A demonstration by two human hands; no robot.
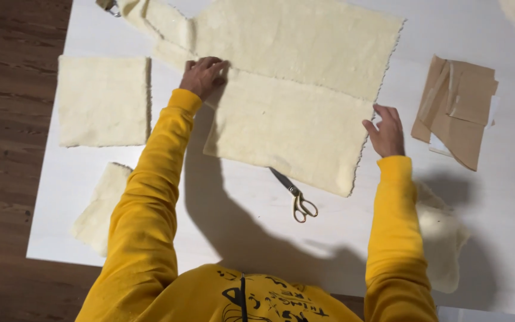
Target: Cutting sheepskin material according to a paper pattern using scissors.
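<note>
Cream fleece sheet (287, 128) lies mid-tabletop (222, 226), overlapping a bigger fleece piece (296, 42) at 12 o'clock. Left hand (204, 76) flat on the sheet's 10 o'clock corner, grip spread, pressing down. Right hand (384, 131) at the sheet's 3 o'clock edge, fingers loosely open, touching the frayed edge. Scissors (293, 195) at 6 o'clock, tips tucked under the sheet. Square fleece piece (104, 100) at 9 o'clock. Brown paper pieces (457, 110) at 3 o'clock.
</note>
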